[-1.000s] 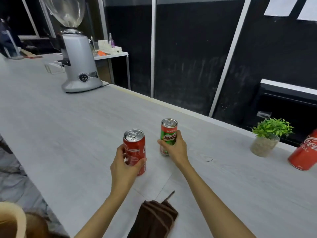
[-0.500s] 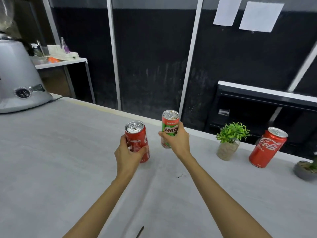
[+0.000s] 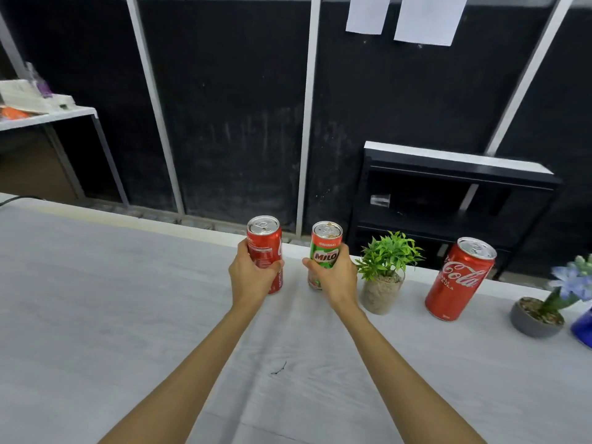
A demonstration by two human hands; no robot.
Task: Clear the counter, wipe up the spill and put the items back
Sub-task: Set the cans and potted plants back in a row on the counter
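Observation:
My left hand (image 3: 251, 278) grips a small red cola can (image 3: 266, 248) upright near the far edge of the grey counter (image 3: 96, 315). My right hand (image 3: 334, 280) grips a green Milo can (image 3: 325, 248) upright beside it, just left of a small green plant in a glass pot (image 3: 382, 274). Whether the two cans touch the counter top I cannot tell. A larger red Coca-Cola can (image 3: 458, 278) stands on the counter further right. No cloth is in view.
At the right edge stand a grey pot with a blue-flowered plant (image 3: 538, 314) and part of a blue object (image 3: 583, 328). A small dark mark (image 3: 278, 368) lies on the counter between my forearms. Behind the counter are a black shelf unit (image 3: 455, 193) and a white side table (image 3: 48, 115).
Both hands have carried the two cans forward and right toward the counter's far edge, up to the green plant. The view swung right: the grinder and brown cloth left the frame.

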